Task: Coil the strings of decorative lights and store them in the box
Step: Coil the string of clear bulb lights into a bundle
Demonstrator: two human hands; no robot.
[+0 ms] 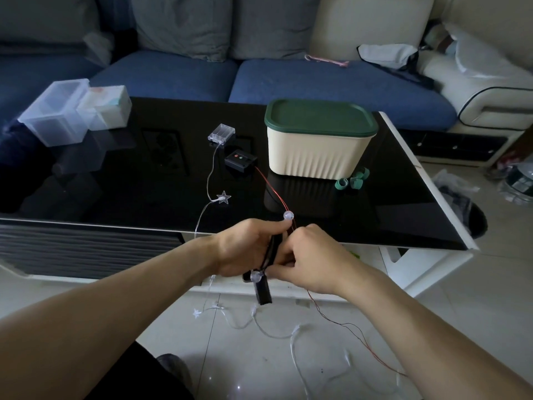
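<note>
Before you the black glass tabletop (144, 180) is carrying the cream box (317, 151), sitting with its green lid (318, 118) on, right of centre. Beside it the black battery pack (240, 161) is feeding a red-wired light string (274, 192) towards you; the clear battery case (221, 132) is trailing a star light string (223, 197) over the edge onto the floor. Your left hand (245, 249) is gripping a black strap (264, 290) with wire loops, and your right hand (311, 261) is pinching the wire against it.

a clear plastic container (54, 114) sits on a black glass table (144, 174) before a blue sofa (184, 73); green bands (352, 180) lie nearby.
</note>
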